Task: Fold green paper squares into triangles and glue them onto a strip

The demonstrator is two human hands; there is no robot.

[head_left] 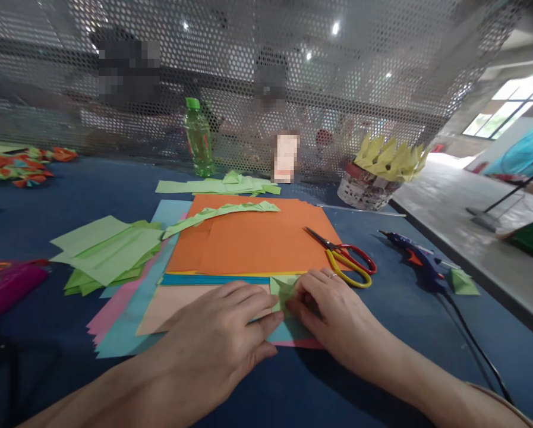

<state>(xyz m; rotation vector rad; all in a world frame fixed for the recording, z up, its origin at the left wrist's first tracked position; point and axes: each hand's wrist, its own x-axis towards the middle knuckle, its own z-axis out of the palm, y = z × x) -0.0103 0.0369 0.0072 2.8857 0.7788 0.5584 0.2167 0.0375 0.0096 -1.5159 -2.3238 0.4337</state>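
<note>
A small piece of light green paper (280, 286) lies between my two hands on a stack of coloured sheets. My left hand (230, 327) keeps its fingers together, and their tips press on the paper's left edge. At the right edge, the curled fingers of my right hand (326, 306) pinch the same paper; part of it is hidden under them. Scissors (349, 261) with red and yellow handles rest just beyond my right hand, partly on an orange sheet (252, 238). A folded green paper strip (221, 214) with a pointed edge lies across that sheet.
Loose green paper pieces (110, 246) are piled at the left. A glue gun (415, 258) with a cord lies at the right beside a small folded green piece (463, 282). A green bottle (199, 139) and a basket with yellow paper points (371, 178) stand near the perforated screen (235, 71).
</note>
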